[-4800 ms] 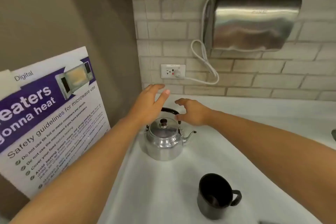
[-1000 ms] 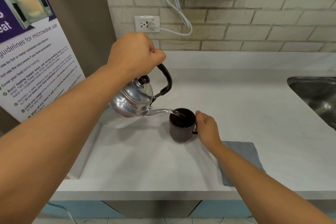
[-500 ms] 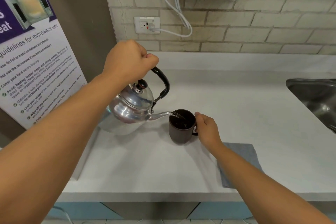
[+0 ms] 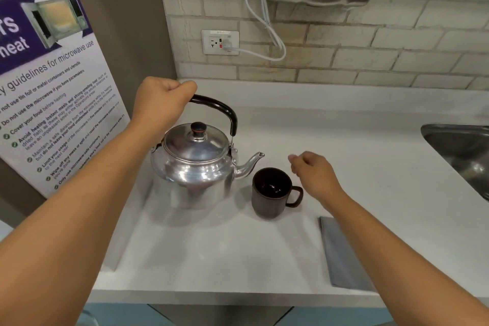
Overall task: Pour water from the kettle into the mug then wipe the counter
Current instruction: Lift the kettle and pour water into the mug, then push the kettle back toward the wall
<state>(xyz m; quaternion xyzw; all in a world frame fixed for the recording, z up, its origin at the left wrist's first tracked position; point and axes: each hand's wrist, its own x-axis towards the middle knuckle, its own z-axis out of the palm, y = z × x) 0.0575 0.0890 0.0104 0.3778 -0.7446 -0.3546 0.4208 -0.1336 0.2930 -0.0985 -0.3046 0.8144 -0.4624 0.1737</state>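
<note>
On the white counter (image 4: 344, 156), close to the left wall, the kettle (image 4: 194, 167) now stands upright on its base, where half a second ago I had it tilted with its spout over the mug (image 4: 272, 194) and water running in. My left hand (image 4: 161, 103) is still closed in a fist around the near end of the kettle's black handle. The spout points right, its tip just above and left of the mug's rim, not touching it. Dark liquid glints inside the mug, which sits just right of the kettle with its handle turned to the right. My right hand (image 4: 315, 174), which was wrapped around that handle a moment ago, has let go and now hovers just beyond the mug with fingers loosely curled, holding nothing. A grey cloth (image 4: 341, 254) lies flat near the front edge, partly under my right forearm. At the far right the steel sink (image 4: 460, 148) shows at the frame edge, and a microwave safety poster (image 4: 53, 82) leans on the left wall.
</note>
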